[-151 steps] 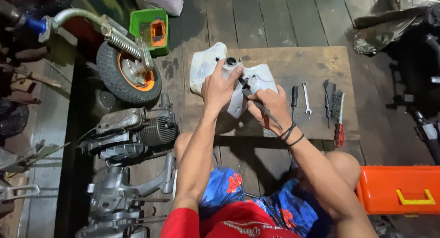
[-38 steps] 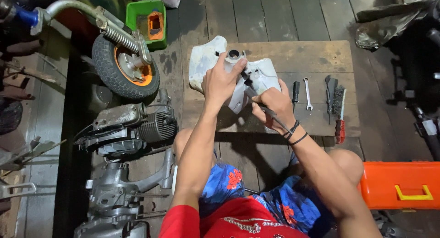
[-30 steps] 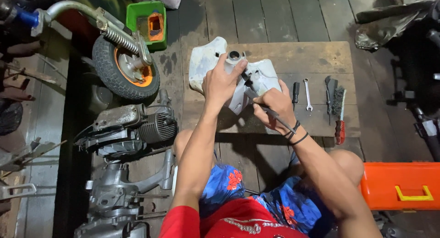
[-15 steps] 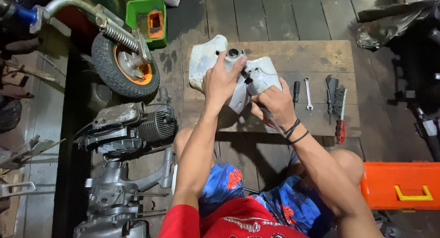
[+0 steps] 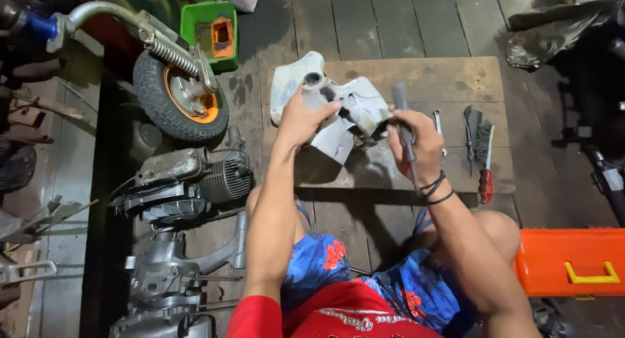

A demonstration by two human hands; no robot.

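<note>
Here, screwdriver within right fingers

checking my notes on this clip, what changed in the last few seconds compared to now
The right hand drew the screwdriver back from the white plastic part and now holds it upright, clear of it. The left hand still grips the part on the wooden board. The tools beside it lie as before.
</note>
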